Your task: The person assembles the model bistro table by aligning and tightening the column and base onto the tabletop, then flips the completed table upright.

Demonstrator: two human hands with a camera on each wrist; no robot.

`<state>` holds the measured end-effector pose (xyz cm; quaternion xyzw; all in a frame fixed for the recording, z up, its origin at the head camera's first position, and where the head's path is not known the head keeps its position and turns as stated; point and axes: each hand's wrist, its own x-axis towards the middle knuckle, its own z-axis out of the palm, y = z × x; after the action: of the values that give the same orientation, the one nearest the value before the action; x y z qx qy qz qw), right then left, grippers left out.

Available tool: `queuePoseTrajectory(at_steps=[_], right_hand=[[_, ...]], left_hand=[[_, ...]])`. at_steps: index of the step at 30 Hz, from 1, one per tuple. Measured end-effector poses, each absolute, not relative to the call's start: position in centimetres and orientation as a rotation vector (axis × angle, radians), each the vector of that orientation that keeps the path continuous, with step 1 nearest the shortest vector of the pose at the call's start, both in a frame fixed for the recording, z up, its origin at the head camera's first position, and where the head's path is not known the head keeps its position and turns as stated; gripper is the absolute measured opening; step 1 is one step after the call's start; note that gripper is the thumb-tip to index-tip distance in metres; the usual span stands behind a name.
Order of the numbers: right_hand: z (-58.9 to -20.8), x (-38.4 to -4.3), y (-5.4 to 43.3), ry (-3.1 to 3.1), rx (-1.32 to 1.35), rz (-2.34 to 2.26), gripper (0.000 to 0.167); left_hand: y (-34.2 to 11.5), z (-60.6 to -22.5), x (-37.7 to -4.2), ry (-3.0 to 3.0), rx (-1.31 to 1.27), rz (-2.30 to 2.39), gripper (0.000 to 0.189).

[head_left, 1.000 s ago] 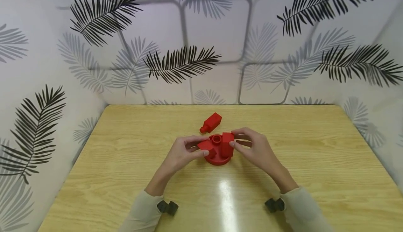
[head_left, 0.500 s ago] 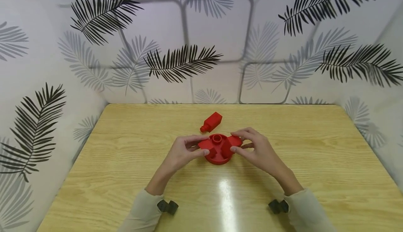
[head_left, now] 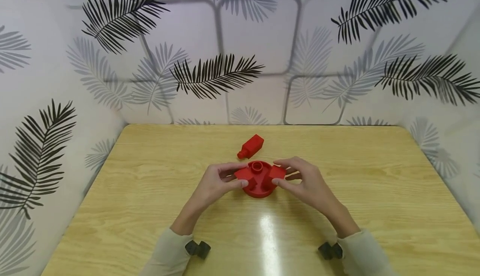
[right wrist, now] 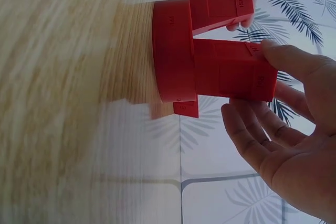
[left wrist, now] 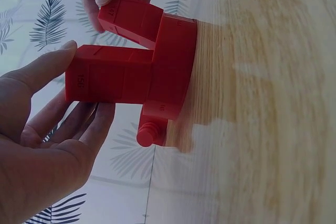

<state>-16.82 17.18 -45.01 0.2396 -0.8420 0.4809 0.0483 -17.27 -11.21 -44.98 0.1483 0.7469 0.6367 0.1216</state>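
Note:
A round red base [head_left: 258, 194] with a raised ring socket stands on the table, its side wall [left wrist: 176, 66] facing the left wrist camera. My left hand [head_left: 214, 185] pinches a red block [left wrist: 111, 74] between thumb and fingers, its lower end in the base. Across from it, my right hand [head_left: 308, 182] grips a second red block [right wrist: 233, 71], thumb on the near side and fingers behind. That block's lower end is also in the base, hidden by the wall. Both blocks lean outward in the head view, and small numbers mark their faces.
Behind the base lies a third red block [head_left: 252, 144] with a narrow round peg at one end, pointing toward the base. The wooden table [head_left: 150, 151] ends against a leaf-patterned backdrop [head_left: 255, 101]. Dark wrist devices [head_left: 198, 249] sit at both cuffs.
The block in my right hand went from nearly upright to tilted outward to the right, then turned slightly with its top back inward. My left hand and its block stayed put.

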Motion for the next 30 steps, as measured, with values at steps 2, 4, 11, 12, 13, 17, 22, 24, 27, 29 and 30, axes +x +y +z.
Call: queuePoseTrajectory(at_steps=[2, 4, 11, 12, 13, 17, 22, 24, 27, 29, 30], right_hand=[[-45.0, -16.9, 17.2, -2.578, 0.742, 1.447, 0.044], [-44.9, -17.0, 17.2, -2.601, 0.755, 1.432, 0.044], [-44.6, -17.2, 17.2, -2.664, 0.767, 1.368, 0.043], [-44.5, -17.2, 17.0, -2.668, 0.761, 1.343, 0.043], [-44.5, -17.2, 16.9, -2.671, 0.753, 1.312, 0.042], [-44.4, -17.2, 16.3, -2.657, 0.727, 1.213, 0.039], [-44.5, -17.0, 16.1, -2.622, 0.718, 1.186, 0.038], [-44.6, -17.0, 16.1, -2.618, 0.717, 1.168, 0.037], [-44.7, -17.0, 16.1, -2.612, 0.718, 1.153, 0.037], [-44.8, -17.0, 16.1, -2.607, 0.720, 1.151, 0.037], [-44.8, -17.1, 16.1, -2.605, 0.720, 1.151, 0.037]], left_hand=[[-11.2, -44.9, -17.3, 2.182, 0.439, 1.862, 0.045], [-11.2, -44.8, -17.3, 2.185, 0.440, 1.859, 0.045], [-11.2, -44.8, -17.2, 2.163, 0.440, 1.865, 0.047], [-11.2, -44.8, -17.3, 2.156, 0.440, 1.870, 0.047], [-11.2, -44.8, -17.3, 2.151, 0.439, 1.874, 0.047], [-11.3, -44.9, -17.3, 2.142, 0.435, 1.890, 0.047], [-11.3, -44.9, -17.3, 2.140, 0.442, 1.893, 0.048], [-11.3, -44.9, -17.3, 2.144, 0.447, 1.893, 0.048], [-11.3, -45.0, -17.3, 2.152, 0.446, 1.890, 0.047], [-11.3, -45.0, -17.4, 2.157, 0.441, 1.889, 0.047], [-11.3, -45.0, -17.4, 2.160, 0.437, 1.888, 0.047]])
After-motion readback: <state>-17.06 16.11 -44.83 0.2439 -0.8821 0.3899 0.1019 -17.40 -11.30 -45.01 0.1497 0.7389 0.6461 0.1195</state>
